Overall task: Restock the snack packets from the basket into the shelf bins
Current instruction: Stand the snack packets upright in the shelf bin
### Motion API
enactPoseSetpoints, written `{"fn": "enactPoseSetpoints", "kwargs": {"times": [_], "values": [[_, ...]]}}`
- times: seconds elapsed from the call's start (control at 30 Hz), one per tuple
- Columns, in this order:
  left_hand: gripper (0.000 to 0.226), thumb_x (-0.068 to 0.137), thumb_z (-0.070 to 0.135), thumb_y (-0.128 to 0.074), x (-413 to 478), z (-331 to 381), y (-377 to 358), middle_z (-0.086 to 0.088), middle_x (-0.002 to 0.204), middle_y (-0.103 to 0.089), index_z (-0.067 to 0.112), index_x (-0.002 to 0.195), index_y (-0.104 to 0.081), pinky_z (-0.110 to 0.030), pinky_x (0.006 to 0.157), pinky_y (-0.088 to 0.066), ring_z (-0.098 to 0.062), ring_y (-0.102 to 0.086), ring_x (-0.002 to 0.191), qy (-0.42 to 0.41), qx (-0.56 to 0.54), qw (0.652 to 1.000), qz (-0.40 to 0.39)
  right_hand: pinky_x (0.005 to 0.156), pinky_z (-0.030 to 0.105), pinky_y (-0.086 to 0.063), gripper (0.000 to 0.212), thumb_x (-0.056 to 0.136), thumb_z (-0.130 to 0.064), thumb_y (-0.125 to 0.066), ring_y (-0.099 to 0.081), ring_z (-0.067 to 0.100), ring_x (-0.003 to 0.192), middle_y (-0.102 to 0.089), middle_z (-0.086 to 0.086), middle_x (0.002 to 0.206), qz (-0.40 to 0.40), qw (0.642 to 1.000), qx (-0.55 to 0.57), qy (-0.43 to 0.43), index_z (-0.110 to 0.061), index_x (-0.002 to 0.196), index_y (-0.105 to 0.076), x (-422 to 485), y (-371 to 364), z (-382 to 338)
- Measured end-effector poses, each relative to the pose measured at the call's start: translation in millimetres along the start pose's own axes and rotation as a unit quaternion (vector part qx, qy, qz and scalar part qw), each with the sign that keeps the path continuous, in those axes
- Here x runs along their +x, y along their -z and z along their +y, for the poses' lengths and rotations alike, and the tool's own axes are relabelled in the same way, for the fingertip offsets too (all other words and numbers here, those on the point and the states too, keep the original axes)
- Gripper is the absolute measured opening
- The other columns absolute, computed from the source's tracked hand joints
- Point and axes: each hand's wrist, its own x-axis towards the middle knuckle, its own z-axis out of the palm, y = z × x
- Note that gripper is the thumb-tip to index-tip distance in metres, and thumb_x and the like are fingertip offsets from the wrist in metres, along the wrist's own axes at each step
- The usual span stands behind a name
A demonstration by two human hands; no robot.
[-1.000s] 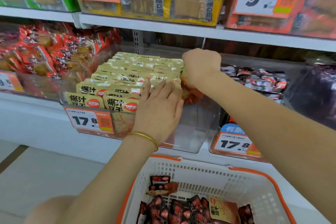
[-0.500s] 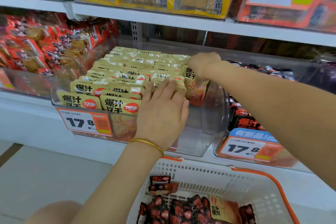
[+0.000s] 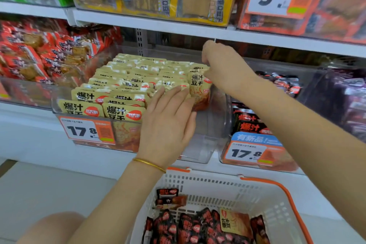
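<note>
Pressing yellow packets point(image 3: 122, 93), left hand point(image 3: 168, 123) flat, right hand point(image 3: 223, 65) pinching upright packet point(image 3: 199, 89)

Left grip point(image 3: 168, 123), fingers straight, presses flat on the rows of beige snack packets point(image 3: 122, 83) in the clear shelf bin point(image 3: 208, 134). Right grip point(image 3: 223, 65) pinches the top of one upright beige packet point(image 3: 199, 89) at the rows' right end. Below, an orange-rimmed white basket point(image 3: 257, 200) holds dark red packets point(image 3: 190, 228).

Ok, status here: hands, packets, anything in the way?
Left hand flat against beige snack packet rows. Right hand pinches upright beige snack packet in clear plastic bin. Nothing blocking.
</note>
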Motion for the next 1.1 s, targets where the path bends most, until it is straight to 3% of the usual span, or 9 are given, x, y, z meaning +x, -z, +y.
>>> {"fn": "enactPoseSetpoints", "kwargs": {"times": [0.1,0.2,0.37,0.47,0.57,0.67,0.83,0.97,1.1], "values": [[0.030,0.089,0.014,-0.049,-18,17,6,-0.012,0.122,-0.062,0.004,0.110,-0.067,-0.047,0.101,-0.040,-0.034,-0.056,0.112,-0.065,-0.020,0.997,0.025,0.074,0.036,-0.044,0.021,0.080,0.002,-0.060,-0.055,0.022,0.080,-0.058,0.004,0.087,0.054,0.990,0.129,0.004,-0.012,0.091,-0.048,-80,22,-1],[0.030,0.087,0.012,-0.049,-43,36,7,-0.010,0.123,-0.062,0.007,0.110,-0.068,-0.045,0.093,-0.043,-0.034,-0.057,0.109,-0.111,-0.047,0.993,0.013,0.063,0.017,-0.043,0.024,0.078,0.000,-0.067,-0.055,0.011,0.071,-0.058,-0.006,0.076,0.028,0.970,0.240,-0.033,-0.017,0.083,-0.051,-155,24,3],[0.031,0.082,0.014,-0.049,-80,68,-16,-0.007,0.118,-0.064,0.010,0.106,-0.067,-0.040,0.086,-0.037,-0.028,-0.050,0.107,-0.186,-0.071,0.973,-0.116,0.062,0.012,-0.038,0.020,0.083,-0.006,-0.065,-0.052,0.004,0.066,-0.055,-0.012,0.073,-0.155,0.956,0.236,-0.082,-0.022,0.084,-0.055,-229,-50,48],[0.033,0.081,0.018,-0.046,-92,75,-37,-0.008,0.116,-0.065,0.009,0.105,-0.066,-0.039,0.085,-0.037,-0.027,-0.047,0.107,-0.204,-0.071,0.955,-0.201,0.064,0.006,-0.035,0.008,0.089,-0.012,-0.058,-0.053,0.008,0.083,-0.059,-0.006,0.089,-0.267,0.943,0.147,-0.135,-0.016,0.096,-0.062,-253,-121,89],[0.037,0.081,0.021,-0.042,-99,78,-52,-0.009,0.116,-0.064,0.008,0.105,-0.067,-0.038,0.086,-0.035,-0.026,-0.044,0.109,-0.206,-0.057,0.942,-0.258,0.083,0.025,-0.045,0.016,0.090,-0.013,-0.052,-0.058,0.022,0.098,-0.063,0.003,0.109,-0.360,0.909,0.093,-0.186,-0.018,0.103,-0.062,-275,-190,122],[0.037,0.080,0.022,-0.040,-103,80,-68,-0.009,0.118,-0.063,0.009,0.103,-0.066,-0.040,0.086,-0.038,-0.027,-0.045,0.110,-0.187,-0.059,0.931,-0.307,0.088,0.040,-0.046,0.029,0.094,-0.010,-0.046,-0.054,0.033,0.113,-0.057,0.014,0.123,-0.435,0.886,0.082,-0.135,-0.011,0.120,-0.059,-295,-239,126],[0.037,0.079,0.023,-0.036,-115,74,-87,-0.009,0.116,-0.064,0.011,0.090,-0.070,-0.044,0.084,-0.053,-0.030,-0.053,0.110,-0.144,-0.063,0.920,-0.360,0.095,0.043,-0.043,0.048,0.094,-0.004,-0.048,-0.022,0.038,0.139,-0.005,0.013,0.158,-0.522,0.851,-0.056,-0.016,-0.018,0.140,-0.045,-327,-306,120],[0.037,0.078,0.024,-0.036,-116,67,-97,-0.010,0.116,-0.063,0.011,0.090,-0.069,-0.047,0.082,-0.054,-0.029,-0.045,0.112,-0.126,-0.077,0.911,-0.385,0.100,0.047,-0.038,0.055,0.098,-0.010,-0.042,-0.005,0.041,0.143,0.009,0.011,0.158,-0.567,0.818,-0.094,-0.003,-0.026,0.149,-0.026,-340,-329,132],[0.037,0.078,0.026,-0.037,-120,64,-107,-0.010,0.119,-0.060,0.012,0.092,-0.068,-0.049,0.081,-0.054,-0.028,-0.040,0.114,-0.109,-0.077,0.904,-0.405,0.098,0.048,-0.040,0.061,0.096,-0.009,-0.045,-0.004,0.042,0.143,0.014,0.009,0.158,-0.569,0.809,-0.148,0.005,-0.027,0.150,-0.022,-343,-336,132]]}}
